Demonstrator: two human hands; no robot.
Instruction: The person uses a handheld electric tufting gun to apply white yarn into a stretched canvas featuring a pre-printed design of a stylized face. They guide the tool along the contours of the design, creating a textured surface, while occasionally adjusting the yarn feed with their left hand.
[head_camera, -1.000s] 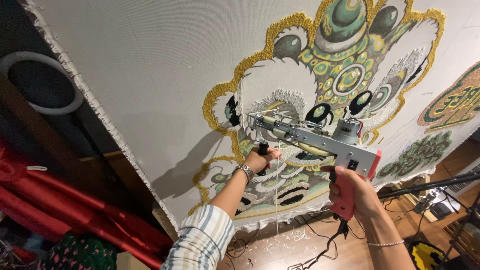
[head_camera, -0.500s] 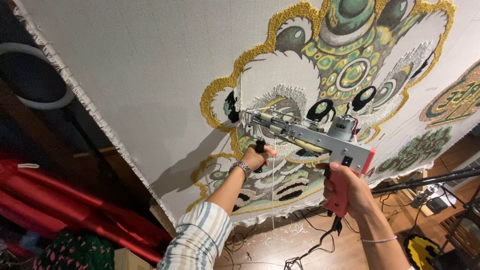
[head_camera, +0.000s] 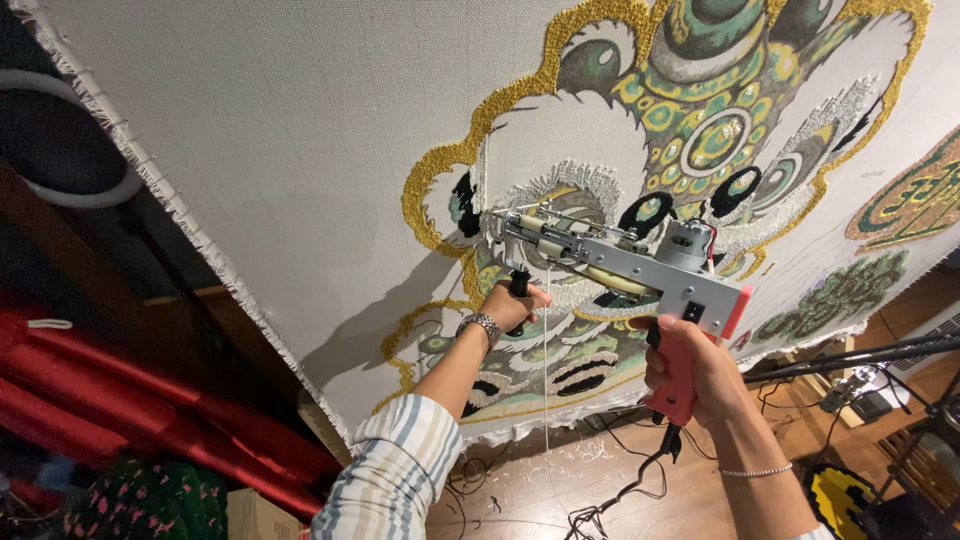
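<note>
Two hands carry one grey metal tufting gun with a salmon-pink pistol handle (head_camera: 640, 265): the right hand (head_camera: 690, 365) has its grip clenched round the pink handle at the rear, and the left hand (head_camera: 512, 305), wearing one metal link watch (head_camera: 482, 325), has its grip clenched round the short black front handle (head_camera: 518, 285) under the barrel. Ahead of the left grip, the gun's needle end meets the large stretched off-white backing cloth (head_camera: 300, 150), on a patch of white pile inside a gold-yarn outline of the partly tufted green, gold, black and white lion-head design (head_camera: 700, 120). One thin pale yarn strand (head_camera: 546, 380) hangs straight down between the two grips. To the left of the left grip the cloth lies bare and broad up to its frayed white edge (head_camera: 190, 215), which runs diagonally; beyond that edge is dark space with one white ring (head_camera: 90, 190) and red draped fabric (head_camera: 120, 390). Below both grips the cloth's lower edge ends above a brown wooden floor (head_camera: 560, 490) strewn with yarn clippings. One black power cord (head_camera: 620, 495) drops from the pink handle under the right grip. To the right of the right grip stand dark metal stand bars (head_camera: 860, 358). Low to the left of the left forearm's striped sleeve (head_camera: 400, 470) sits one brown cardboard box (head_camera: 255, 515).
</note>
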